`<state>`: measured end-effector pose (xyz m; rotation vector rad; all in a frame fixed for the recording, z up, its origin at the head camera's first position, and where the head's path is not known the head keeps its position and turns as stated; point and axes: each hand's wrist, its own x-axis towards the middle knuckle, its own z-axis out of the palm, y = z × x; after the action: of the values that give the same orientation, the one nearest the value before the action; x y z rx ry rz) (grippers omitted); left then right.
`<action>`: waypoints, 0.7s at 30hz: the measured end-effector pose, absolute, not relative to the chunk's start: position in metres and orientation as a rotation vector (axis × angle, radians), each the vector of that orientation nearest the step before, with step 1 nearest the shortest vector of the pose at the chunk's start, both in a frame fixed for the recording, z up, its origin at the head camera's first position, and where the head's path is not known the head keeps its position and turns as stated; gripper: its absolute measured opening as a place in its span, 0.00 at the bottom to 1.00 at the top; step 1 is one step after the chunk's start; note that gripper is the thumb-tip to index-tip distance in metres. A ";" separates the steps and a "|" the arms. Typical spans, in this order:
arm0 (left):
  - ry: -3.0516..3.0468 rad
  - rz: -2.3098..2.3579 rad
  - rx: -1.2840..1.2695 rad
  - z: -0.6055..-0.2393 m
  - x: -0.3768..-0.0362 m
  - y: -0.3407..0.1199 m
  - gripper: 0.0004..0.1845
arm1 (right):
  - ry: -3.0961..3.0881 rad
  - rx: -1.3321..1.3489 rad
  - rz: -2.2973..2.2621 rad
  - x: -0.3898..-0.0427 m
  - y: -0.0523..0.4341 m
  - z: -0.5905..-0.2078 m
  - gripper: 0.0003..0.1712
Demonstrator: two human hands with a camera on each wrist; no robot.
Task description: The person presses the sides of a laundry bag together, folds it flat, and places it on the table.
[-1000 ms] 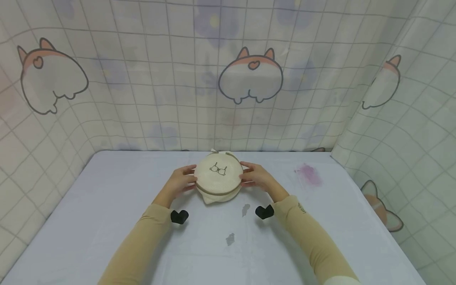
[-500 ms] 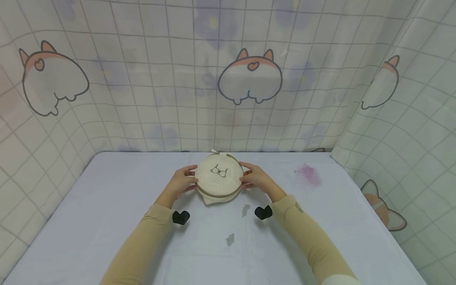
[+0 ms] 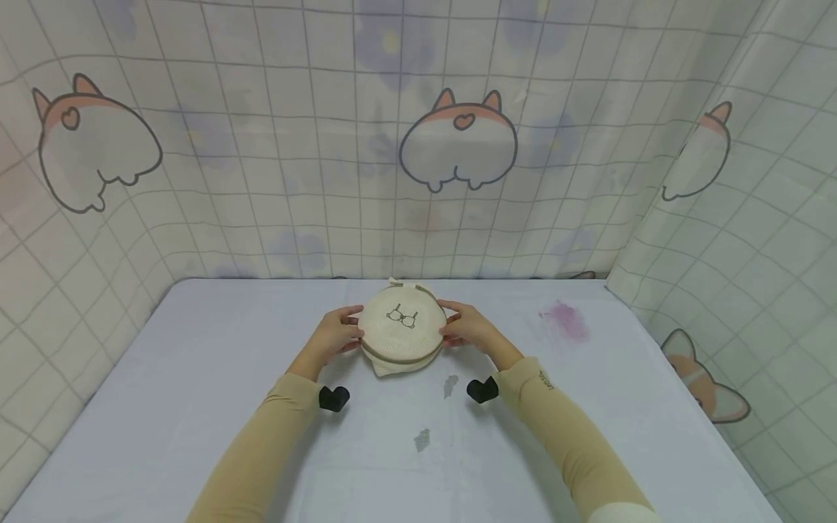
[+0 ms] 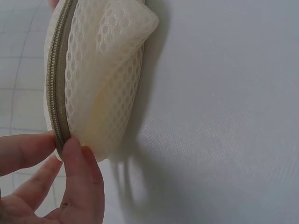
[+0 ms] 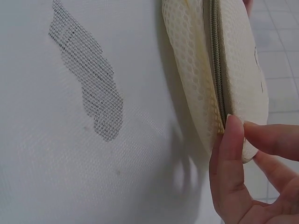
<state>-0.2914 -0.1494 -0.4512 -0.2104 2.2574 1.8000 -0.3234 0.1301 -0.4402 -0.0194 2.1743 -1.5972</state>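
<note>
"As you read across from the left, what comes first?"

"A tan sleeve [image 3: 255, 443] over the white tabletop [image 3: 163, 378]; then the left hand [image 3: 329, 335], its fingers pinching the rim of a round cream bag [image 3: 400, 341]."

"And the bag itself?"

"Between both hands, toward the tabletop's far edge; a line drawing [image 3: 402, 316] marks its top, a zipper [image 4: 52, 84] curves along its side, and loose mesh [image 4: 121, 70] bulges below; whether it rests fully on the tabletop I cannot tell."

"Farther right?"

"A grey patch [image 3: 422, 439], nearer the person; next the right hand [image 3: 472, 325], pinching the bag's opposite rim by the zipper; well apart from that, a pink stain [image 3: 566, 320]; last, an animal head [image 3: 696, 381] printed on gridded cloth [image 3: 771, 290]."
</note>
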 end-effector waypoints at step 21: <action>2.305 1.740 -0.220 -0.449 -0.291 -0.147 0.34 | 2.236 -0.057 -1.523 -0.323 0.127 -0.441 0.42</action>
<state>-0.2905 -0.1470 -0.4495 -0.2196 2.3055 1.7401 -0.3234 0.1270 -0.4413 -0.0574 2.2357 -1.5231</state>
